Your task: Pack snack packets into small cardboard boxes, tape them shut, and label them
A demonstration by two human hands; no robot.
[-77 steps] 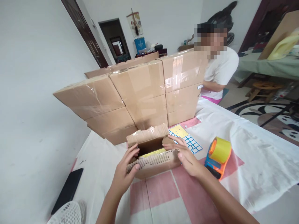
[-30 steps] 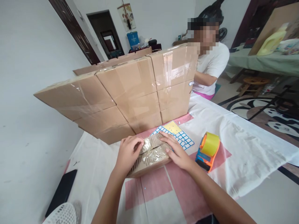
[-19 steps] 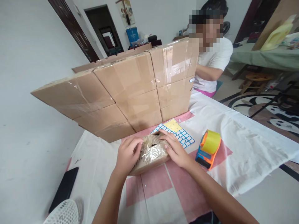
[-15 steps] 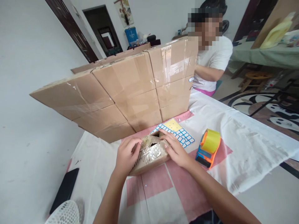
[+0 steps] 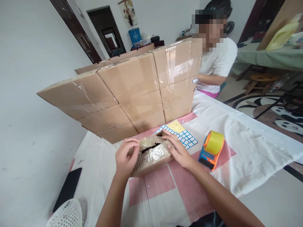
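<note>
A small cardboard box [image 5: 148, 167] with clear tape across its top lies on the cloth in front of me. A dark, ragged gap runs along the top between the taped part and a torn flap [image 5: 148, 142]. My left hand [image 5: 126, 156] is closed at the box's left end, thumb and fingertips pinching the edge of that flap. My right hand [image 5: 178, 151] grips the box's right end, with fingers over the far edge and the thumb on the near top. The inside of the box is too dark to make out.
Large taped cardboard panels [image 5: 139, 91] stand upright behind the box. A tape dispenser [image 5: 211, 149] with yellow tape lies to the right. Beyond the box is a printed brick-pattern sheet [image 5: 183, 134]. A black flat object [image 5: 67, 189] and white basket [image 5: 67, 214] are at left. A person [image 5: 217, 63] sits opposite.
My left hand has drawn slightly left and up with the flap edge, and the gap in the box top is wider. My right hand stays on the right end.
</note>
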